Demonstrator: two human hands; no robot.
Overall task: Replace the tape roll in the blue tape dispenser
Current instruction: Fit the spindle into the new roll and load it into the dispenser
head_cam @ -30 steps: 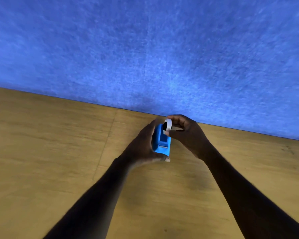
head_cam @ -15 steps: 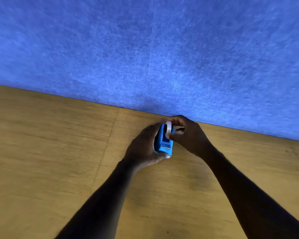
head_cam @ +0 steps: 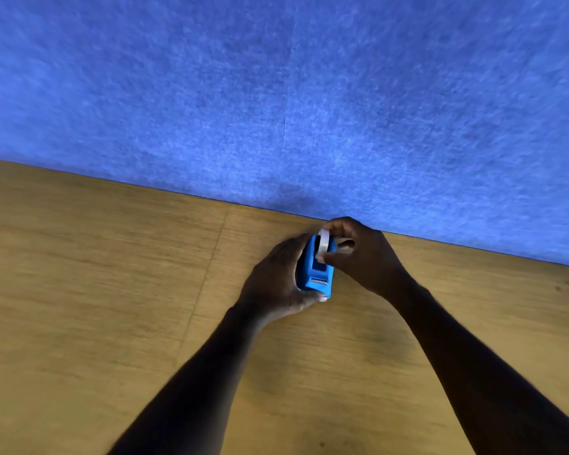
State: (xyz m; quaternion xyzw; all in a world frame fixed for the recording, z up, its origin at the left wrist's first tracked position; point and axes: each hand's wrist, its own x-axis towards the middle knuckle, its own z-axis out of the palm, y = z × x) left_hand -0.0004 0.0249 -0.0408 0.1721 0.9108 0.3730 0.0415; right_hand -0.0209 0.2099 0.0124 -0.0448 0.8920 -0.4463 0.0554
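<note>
The blue tape dispenser (head_cam: pixel 316 272) rests on the wooden table near the blue wall, its cutter end toward me. My left hand (head_cam: pixel 276 280) wraps around its left side and holds it. A white tape roll (head_cam: pixel 322 244) stands on edge at the top of the dispenser's slot, partly inside it. My right hand (head_cam: pixel 358 254) pinches the roll between thumb and fingers from the right. How deep the roll sits in the slot is hidden by the fingers.
The wooden table (head_cam: pixel 112 290) has a seam running toward me left of the hands. A blue felt wall (head_cam: pixel 276 93) rises right behind the dispenser.
My right hand has brought the tape roll down from the dispenser's far end into its slot. My left hand keeps its hold, and the dispenser turned slightly.
</note>
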